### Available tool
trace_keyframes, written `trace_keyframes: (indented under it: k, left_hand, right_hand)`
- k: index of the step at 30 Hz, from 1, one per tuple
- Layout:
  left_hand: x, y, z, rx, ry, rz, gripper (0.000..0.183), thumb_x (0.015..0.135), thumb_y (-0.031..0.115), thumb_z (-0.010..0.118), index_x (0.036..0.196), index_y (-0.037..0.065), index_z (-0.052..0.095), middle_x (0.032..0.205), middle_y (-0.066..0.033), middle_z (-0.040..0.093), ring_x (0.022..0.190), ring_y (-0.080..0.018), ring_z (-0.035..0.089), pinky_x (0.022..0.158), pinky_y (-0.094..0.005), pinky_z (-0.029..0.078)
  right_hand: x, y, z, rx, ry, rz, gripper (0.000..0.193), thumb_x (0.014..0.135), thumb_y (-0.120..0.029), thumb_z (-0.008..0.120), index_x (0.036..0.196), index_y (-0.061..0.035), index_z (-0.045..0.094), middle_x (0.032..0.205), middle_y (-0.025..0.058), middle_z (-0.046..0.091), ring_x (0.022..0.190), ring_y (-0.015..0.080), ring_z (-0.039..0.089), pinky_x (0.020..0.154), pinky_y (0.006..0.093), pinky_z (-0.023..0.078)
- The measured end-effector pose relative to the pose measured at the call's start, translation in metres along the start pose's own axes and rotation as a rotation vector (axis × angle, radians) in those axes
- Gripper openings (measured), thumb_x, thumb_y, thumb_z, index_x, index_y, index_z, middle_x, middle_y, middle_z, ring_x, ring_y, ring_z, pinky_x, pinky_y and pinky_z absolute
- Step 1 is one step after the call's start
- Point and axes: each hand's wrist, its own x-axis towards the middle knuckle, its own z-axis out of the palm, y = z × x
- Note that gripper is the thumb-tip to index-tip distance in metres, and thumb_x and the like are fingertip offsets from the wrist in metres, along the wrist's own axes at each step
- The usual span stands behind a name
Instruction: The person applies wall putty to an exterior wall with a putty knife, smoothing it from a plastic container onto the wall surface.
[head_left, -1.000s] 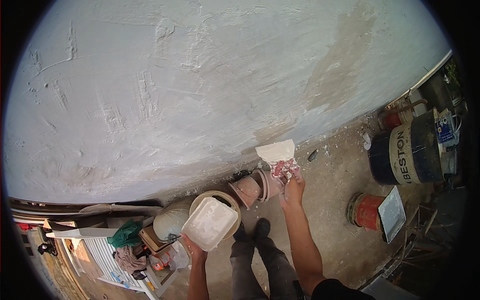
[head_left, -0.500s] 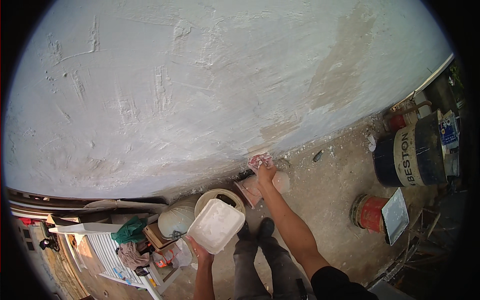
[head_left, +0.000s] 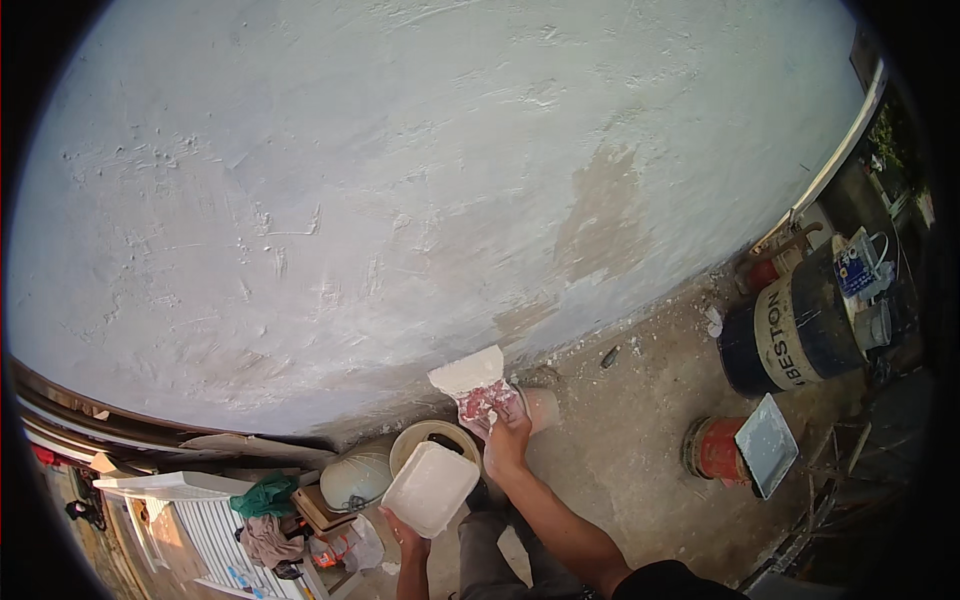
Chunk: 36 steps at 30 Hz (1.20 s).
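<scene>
My left hand (head_left: 405, 533) grips a pale rectangular tub (head_left: 432, 488) by its near-left edge; white putty coats it. Closed around a wide putty knife (head_left: 468, 373) is my right hand (head_left: 508, 440). The knife's broad blade is coated white and points up and left, while its reddish grip is smeared with putty. The blade shows in front of the low part of the rough white wall (head_left: 380, 200); I cannot tell whether it touches. Bare grey-brown patches (head_left: 602, 215) show in the wall's coating.
A round pale bucket (head_left: 408, 437) stands behind the tub, and a pinkish bucket (head_left: 543, 408) is beyond my right hand. At the left are a white slatted rack (head_left: 210, 540) and cloths (head_left: 268, 494). A dark drum (head_left: 745, 350) and red bucket (head_left: 715, 448) stand right.
My right hand has come left and lower, turning the putty knife so its broad white blade now shows. My left hand still holds the tub. The whole view has shifted slightly.
</scene>
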Motion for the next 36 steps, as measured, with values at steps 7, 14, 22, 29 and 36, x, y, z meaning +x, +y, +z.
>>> trace_keyframes:
  k: [7,14,22,29,36]
  left_hand:
    - [-0.019,-0.007,0.034,-0.096,-0.146,-0.008,0.072,0.092,0.062,0.021,0.138,0.006,0.030,0.137,-0.0125,0.041,0.123,-0.0280,0.044,0.102,-0.0420,0.037]
    - [-0.049,0.006,0.113,-0.115,-0.192,0.003,0.072,0.093,0.060,0.022,0.135,0.002,0.032,0.132,-0.0150,0.045,0.117,-0.0278,0.050,0.098,-0.0407,0.041]
    - [-0.065,-0.003,0.144,-0.134,-0.227,0.152,0.068,0.096,0.055,0.021,0.131,-0.001,0.036,0.128,-0.0150,0.048,0.116,-0.0261,0.050,0.100,-0.0366,0.039]
    - [-0.065,-0.012,0.144,-0.020,-0.259,0.254,0.065,0.096,0.052,0.021,0.128,-0.002,0.039,0.125,-0.0146,0.051,0.114,-0.0243,0.051,0.099,-0.0360,0.039]
    - [-0.054,-0.018,0.149,-0.012,-0.245,0.291,0.061,0.098,0.049,0.023,0.124,-0.003,0.043,0.120,-0.0141,0.053,0.109,-0.0231,0.053,0.096,-0.0341,0.040]
  right_hand:
    - [-0.105,-0.090,-0.087,-0.273,-0.065,0.102,0.037,0.085,0.012,0.038,0.119,0.0017,0.049,0.107,0.0118,0.060,0.088,0.0185,0.063,0.071,0.0343,0.058]
    - [-0.151,-0.152,-0.099,-0.644,-0.204,-0.062,0.034,0.084,0.014,0.041,0.113,0.0040,0.054,0.098,0.0091,0.065,0.081,0.0128,0.063,0.066,0.0258,0.053]
    - [-0.149,-0.148,-0.088,-0.987,-0.218,-0.245,0.018,0.079,0.004,0.056,0.096,0.0053,0.063,0.084,0.0106,0.068,0.075,0.0120,0.063,0.065,0.0259,0.048]
    - [-0.155,-0.140,-0.079,-1.098,-0.182,-0.238,0.020,0.079,0.008,0.054,0.096,0.0053,0.064,0.081,0.0070,0.067,0.072,0.0093,0.060,0.061,0.0244,0.046]
    - [-0.147,-0.117,-0.086,-1.000,-0.187,-0.336,0.017,0.079,0.007,0.055,0.095,0.0060,0.063,0.080,0.0084,0.067,0.072,0.0089,0.060,0.060,0.0239,0.046]
